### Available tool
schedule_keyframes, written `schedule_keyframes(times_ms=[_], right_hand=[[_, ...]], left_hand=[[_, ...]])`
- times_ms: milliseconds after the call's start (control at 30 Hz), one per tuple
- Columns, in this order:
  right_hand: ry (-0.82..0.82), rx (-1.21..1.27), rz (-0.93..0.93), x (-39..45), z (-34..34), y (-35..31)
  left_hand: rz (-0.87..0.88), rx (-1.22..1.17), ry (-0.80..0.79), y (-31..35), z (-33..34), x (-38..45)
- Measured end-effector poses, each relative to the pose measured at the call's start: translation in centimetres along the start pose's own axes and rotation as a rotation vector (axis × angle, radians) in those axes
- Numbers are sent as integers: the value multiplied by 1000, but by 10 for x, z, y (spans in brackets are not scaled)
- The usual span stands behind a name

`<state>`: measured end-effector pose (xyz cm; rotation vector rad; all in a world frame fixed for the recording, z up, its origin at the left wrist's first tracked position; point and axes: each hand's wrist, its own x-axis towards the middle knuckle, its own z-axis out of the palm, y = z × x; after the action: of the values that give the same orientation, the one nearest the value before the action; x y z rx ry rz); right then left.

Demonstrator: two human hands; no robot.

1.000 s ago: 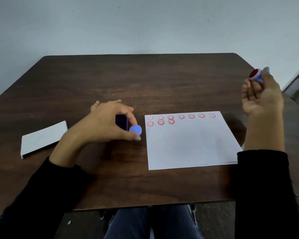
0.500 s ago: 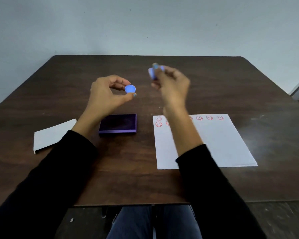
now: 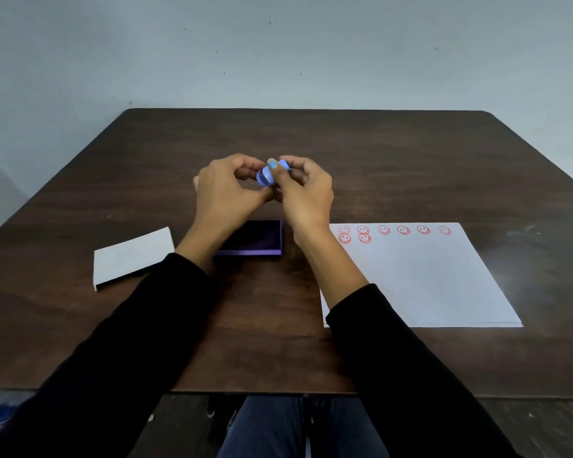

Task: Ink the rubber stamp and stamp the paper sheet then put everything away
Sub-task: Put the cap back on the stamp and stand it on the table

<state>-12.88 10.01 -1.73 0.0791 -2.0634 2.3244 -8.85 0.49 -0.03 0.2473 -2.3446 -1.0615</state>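
Both hands met above the table (image 3: 411, 166), raised over the ink pad (image 3: 255, 238). The small blue stamp (image 3: 266, 176) sat between them, pinched from the left by the left hand (image 3: 227, 190) and from the right by the right hand (image 3: 306, 190), whose thumb lay across its top. All fingers curled in tight around it. The paper (image 3: 427, 279) lay flat to the right, red smiley prints along its far edge. A white box (image 3: 131, 256) rested on the left.
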Motion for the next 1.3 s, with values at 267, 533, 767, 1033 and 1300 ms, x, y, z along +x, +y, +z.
schedule_keyframes(times_ms=[267, 533, 767, 1033, 1300], right_hand=[[-28, 210, 191, 4, -6, -4], [-46, 200, 170, 5, -11, -6], [-88, 225, 141, 5, -16, -6], [-108, 206, 135, 7, -18, -6], [-128, 26, 114, 11, -21, -8]], left_hand=[[68, -16, 10, -3, 4, 1], [86, -48, 0, -6, 7, 2], [137, -46, 23, -3, 5, 0], [170, 4, 38, -3, 2, -3], [178, 19, -84, -8, -1, 5]])
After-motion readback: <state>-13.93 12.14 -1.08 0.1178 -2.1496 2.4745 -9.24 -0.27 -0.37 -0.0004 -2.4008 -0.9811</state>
